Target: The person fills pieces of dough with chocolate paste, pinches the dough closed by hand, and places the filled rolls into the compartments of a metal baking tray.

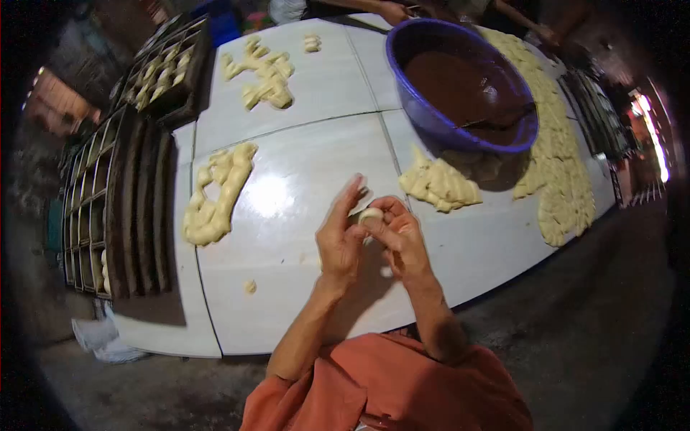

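Both hands are raised over the white tiled table (302,158). A small pale dough piece (371,214) is pinched in my right hand (405,241), between thumb and fingers. My left hand (341,241) is held beside it with its fingers stretched up and its thumb close to the dough. To the left lies a group of joined dough pieces (223,190); a flattened dough lump (440,185) is to the right. Beyond that lump stands a purple basin (467,133) with brown filling (460,86) and a dark utensil in it.
Stacked wooden trays (136,208) line the left side, one holding dough pieces (162,75). More shaped dough (267,75) lies at the far left. A long dough sheet (557,144) covers the right edge. A co-worker's hand (394,13) is behind the basin.
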{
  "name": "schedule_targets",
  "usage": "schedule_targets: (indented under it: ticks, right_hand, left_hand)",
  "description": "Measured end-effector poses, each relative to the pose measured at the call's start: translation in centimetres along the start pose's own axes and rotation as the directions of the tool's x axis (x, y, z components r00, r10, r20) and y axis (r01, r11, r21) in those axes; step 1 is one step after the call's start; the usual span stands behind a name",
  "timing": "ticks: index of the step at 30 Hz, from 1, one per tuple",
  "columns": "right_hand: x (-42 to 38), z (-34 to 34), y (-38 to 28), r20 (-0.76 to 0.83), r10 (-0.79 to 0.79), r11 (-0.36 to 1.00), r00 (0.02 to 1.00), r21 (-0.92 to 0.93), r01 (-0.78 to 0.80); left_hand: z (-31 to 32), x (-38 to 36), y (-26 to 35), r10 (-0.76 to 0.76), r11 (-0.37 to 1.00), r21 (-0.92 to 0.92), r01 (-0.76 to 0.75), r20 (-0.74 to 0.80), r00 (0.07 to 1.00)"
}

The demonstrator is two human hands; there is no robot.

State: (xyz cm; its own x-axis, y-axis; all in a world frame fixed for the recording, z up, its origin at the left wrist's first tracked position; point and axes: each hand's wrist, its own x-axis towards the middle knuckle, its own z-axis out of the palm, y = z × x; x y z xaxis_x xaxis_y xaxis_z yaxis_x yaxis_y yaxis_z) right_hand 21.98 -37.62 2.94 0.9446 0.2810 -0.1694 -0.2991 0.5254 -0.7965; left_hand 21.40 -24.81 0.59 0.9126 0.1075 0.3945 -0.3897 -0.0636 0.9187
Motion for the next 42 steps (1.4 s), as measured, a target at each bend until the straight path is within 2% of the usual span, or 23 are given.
schedule_targets:
  ticks: [1, 2, 5, 6, 8, 10, 11, 12, 14, 15, 17, 19, 20, 21, 23, 25, 27, 30, 35, 36, 39, 41, 42]
  right_hand:
    - [-0.5, 0.5, -1.1, 0.043, 0.074, 0.984, 0.996, 0.157, -0.08]
    - [-0.6, 0.2, -1.1, -0.027, 0.014, 0.973, 1.0, 0.232, -0.007]
    - [-0.4, -1.5, -3.4, 0.044, 0.019, 0.951, 0.999, 0.308, -0.032]
    - [-0.1, -2.2, -4.3, 0.045, 0.025, 0.966, 0.999, 0.255, -0.036]
    - [1.2, -3.3, -6.8, 0.048, 0.046, 0.988, 0.998, 0.143, -0.052]
    - [3.5, -4.7, -9.0, -0.185, -0.248, 0.967, 0.951, 0.002, 0.253]
    - [4.6, -6.1, -11.9, -0.113, -0.242, 0.97, 0.964, -0.051, 0.237]
    - [6.3, -7.2, -13.9, -0.141, -0.408, 0.897, 0.902, -0.246, 0.368]
    - [9.5, -10.6, -17.7, -0.135, -0.421, 0.759, 0.897, -0.595, 0.266]
    - [11.6, -12.9, -18.9, -0.091, -0.421, 0.586, 0.902, -0.787, 0.194]
    - [14.6, -15.1, -20.2, -0.09, -0.25, 0.194, 0.964, -0.98, -0.041]
    - [17.5, -17.5, -19.2, -0.021, -0.028, -0.161, 0.999, -0.987, -0.025]
    - [18.8, -19.0, -18.1, -0.073, 0.091, -0.219, 0.993, -0.974, -0.052]
    - [18.1, -17.6, -17.9, -0.168, 0.182, -0.152, 0.969, -0.978, -0.141]
    - [19.3, -19.0, -17.6, -0.074, 0.226, -0.102, 0.971, -0.993, -0.052]
    - [18.1, -17.0, -18.7, -0.022, 0.162, 0.408, 0.986, -0.909, -0.088]
    - [15.3, -13.3, -19.5, -0.011, 0.087, 0.824, 0.996, -0.561, -0.078]
    - [13.1, -10.3, -18.4, -0.004, -0.001, 0.931, 1.0, -0.365, -0.001]
    - [9.5, -4.2, -10.4, -0.138, -0.045, 0.998, 0.989, -0.044, 0.039]
    - [8.9, -4.3, -8.6, -0.059, 0.017, 0.999, 0.998, 0.029, -0.015]
    - [7.9, -4.0, -3.8, 0.015, 0.045, 0.999, 0.999, 0.007, -0.046]
    - [6.9, -4.4, -2.1, 0.153, 0.071, 0.997, 0.986, -0.029, -0.067]
    - [6.2, -3.4, -1.3, 0.147, 0.038, 0.977, 0.988, -0.215, -0.005]
  left_hand:
    - [1.3, -0.2, -0.1, 0.021, 1.0, -0.007, -0.02, 0.084, 0.996]
    - [3.9, -0.2, -1.2, 0.145, 0.976, -0.149, -0.162, -0.118, 0.982]
    - [7.3, 0.3, -0.7, 0.12, 0.936, -0.319, -0.151, -0.117, 0.986]
    - [7.8, 0.3, 0.6, -0.073, 0.916, -0.398, 0.045, -0.054, 0.996]
    - [8.6, 0.7, 0.2, -0.147, 0.874, -0.461, 0.151, 0.045, 0.988]
    - [8.3, 1.0, 0.5, -0.261, 0.844, -0.444, 0.301, 0.152, 0.953]
    - [7.3, 0.8, 0.4, -0.332, 0.82, -0.416, 0.393, 0.213, 0.919]
    - [6.1, 0.6, 0.2, -0.402, 0.789, -0.38, 0.482, 0.274, 0.874]
    - [4.1, 0.6, -0.9, -0.501, 0.789, -0.259, 0.558, 0.254, 0.827]
    - [3.2, 0.7, -1.2, -0.529, 0.786, -0.228, 0.575, 0.234, 0.816]
    - [2.1, 1.0, -1.2, -0.562, 0.789, -0.182, 0.587, 0.174, 0.809]
    - [1.6, 1.1, -1.3, -0.573, 0.787, -0.169, 0.594, 0.158, 0.804]
    - [1.4, 0.9, -1.5, -0.573, 0.783, -0.176, 0.597, 0.17, 0.802]
    - [1.2, 0.7, -1.7, -0.572, 0.779, -0.183, 0.599, 0.18, 0.8]
    - [1.0, 0.6, -1.7, -0.602, 0.753, -0.152, 0.64, 0.233, 0.763]
    - [0.9, 0.4, -1.8, -0.614, 0.741, -0.12, 0.66, 0.277, 0.739]
    - [1.0, 0.7, -1.8, -0.597, 0.759, -0.096, 0.644, 0.293, 0.747]
    - [2.2, 2.1, -1.1, -0.587, 0.761, -0.082, 0.644, 0.336, 0.736]
    - [4.6, 3.7, -0.1, -0.563, 0.595, -0.495, 0.633, 0.306, 0.768]
    - [4.5, 3.8, -0.2, -0.567, 0.529, -0.581, 0.618, 0.301, 0.767]
    - [2.1, 2.5, -1.5, -0.626, 0.471, -0.612, 0.635, 0.276, 0.73]
    - [0.1, 1.3, -2.3, -0.67, 0.472, -0.67, 0.573, 0.149, 0.727]
    - [-1.1, 0.8, -2.3, -0.716, 0.494, -0.655, 0.572, 0.068, 0.695]
